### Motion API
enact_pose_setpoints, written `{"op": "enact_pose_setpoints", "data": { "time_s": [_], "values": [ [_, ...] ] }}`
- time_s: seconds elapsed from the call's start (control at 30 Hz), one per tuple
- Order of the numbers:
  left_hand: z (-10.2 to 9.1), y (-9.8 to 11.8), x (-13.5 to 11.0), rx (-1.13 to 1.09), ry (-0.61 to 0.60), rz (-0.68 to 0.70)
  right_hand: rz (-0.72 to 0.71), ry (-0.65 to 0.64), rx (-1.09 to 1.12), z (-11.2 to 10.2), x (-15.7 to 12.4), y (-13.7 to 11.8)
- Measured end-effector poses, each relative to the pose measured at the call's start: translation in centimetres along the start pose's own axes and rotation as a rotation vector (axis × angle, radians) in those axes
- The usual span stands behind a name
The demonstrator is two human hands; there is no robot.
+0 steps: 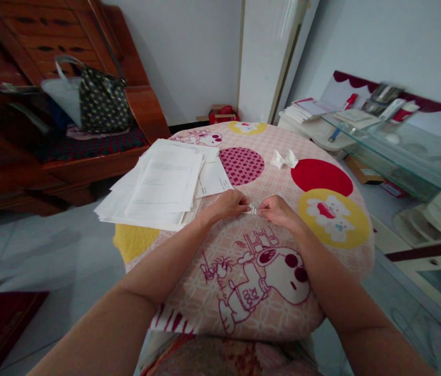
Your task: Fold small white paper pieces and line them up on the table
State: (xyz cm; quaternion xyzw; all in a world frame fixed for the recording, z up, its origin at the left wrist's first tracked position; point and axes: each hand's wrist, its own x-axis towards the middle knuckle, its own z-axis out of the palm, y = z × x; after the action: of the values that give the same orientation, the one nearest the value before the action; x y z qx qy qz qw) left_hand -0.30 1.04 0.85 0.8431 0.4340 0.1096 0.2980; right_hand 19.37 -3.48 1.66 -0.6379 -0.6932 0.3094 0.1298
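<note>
A small strip of white folded paper [252,210] lies between my two hands, low over the patterned tablecloth [189,303]. My left hand [230,203] pinches its left end, and my right hand [277,210] pinches the right end. Pleat-like folds show in the short stretch between the fingers. Beyond my right hand, a folded white paper bow shape [284,159] rests on the cloth. To the left of my hands is a loose stack of white paper sheets [165,180], some with printed lines.
A wooden bench [142,112] with a dotted bag [103,99] on it stands at the left. On the right are a glass shelf [408,156] and a white cabinet with papers [306,109] on top. A red item in a box [223,114] sits behind the table.
</note>
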Motion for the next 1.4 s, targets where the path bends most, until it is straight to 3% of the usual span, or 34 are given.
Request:
{"op": "enact_pose_setpoints", "data": {
  "time_s": [0.33, 0.77, 1.0, 1.17, 1.4],
  "values": [
    [-0.7, -0.6, 0.4, -0.108, -0.047, -0.005, 0.059, 0.0, -0.073, -0.1, 0.0, -0.6],
    [-0.6, 1.3, 0.1, 0.161, 0.002, -0.112, 0.08, 0.027, -0.112, -0.1, 0.2, -1.0],
    [-0.7, 1.6, 0.2, 0.228, 0.003, -0.14, 0.162, -0.017, 0.09, -0.1, 0.4, -0.7],
    [-0.5, 1.1, 0.5, 0.235, 0.002, -0.133, 0.163, 0.007, 0.044, 0.0, 0.6, -0.9],
    [-0.7, 1.5, 0.3, 0.234, -0.004, -0.156, 0.263, -0.075, 0.185, -0.5, 0.9, -0.5]
  ]
}}
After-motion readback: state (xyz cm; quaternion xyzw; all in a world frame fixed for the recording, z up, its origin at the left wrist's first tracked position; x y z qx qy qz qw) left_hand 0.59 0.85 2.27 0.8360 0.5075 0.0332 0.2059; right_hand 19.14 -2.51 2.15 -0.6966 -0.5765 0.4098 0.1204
